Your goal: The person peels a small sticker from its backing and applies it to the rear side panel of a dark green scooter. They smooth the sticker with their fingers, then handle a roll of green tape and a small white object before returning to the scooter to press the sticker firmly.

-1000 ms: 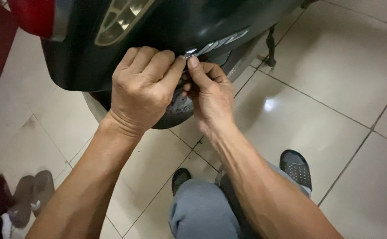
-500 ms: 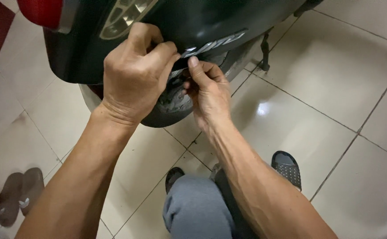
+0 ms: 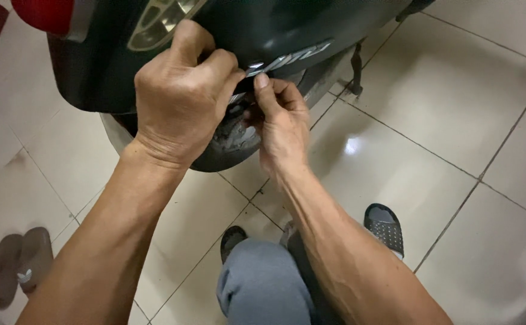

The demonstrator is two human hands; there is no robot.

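Note:
A dark green scooter body panel fills the top of the head view, with a chrome emblem strip on its lower edge. My left hand curls over that edge just left of the strip, fingers closed on the panel. My right hand is beside it, thumb and fingers pinched at the left end of the strip. What lies between the fingertips is hidden. Under both hands sits the dirty rear tyre.
A red tail light and a clear lamp lens are at the top left. The scooter's stand rests on pale glossy floor tiles. My knee and grey slippers are below. Brown sandals lie at the left.
The view has drifted, so the scooter and both hands sit a little higher and further right in the frame. Both hands keep the same hold at the panel's lower edge.

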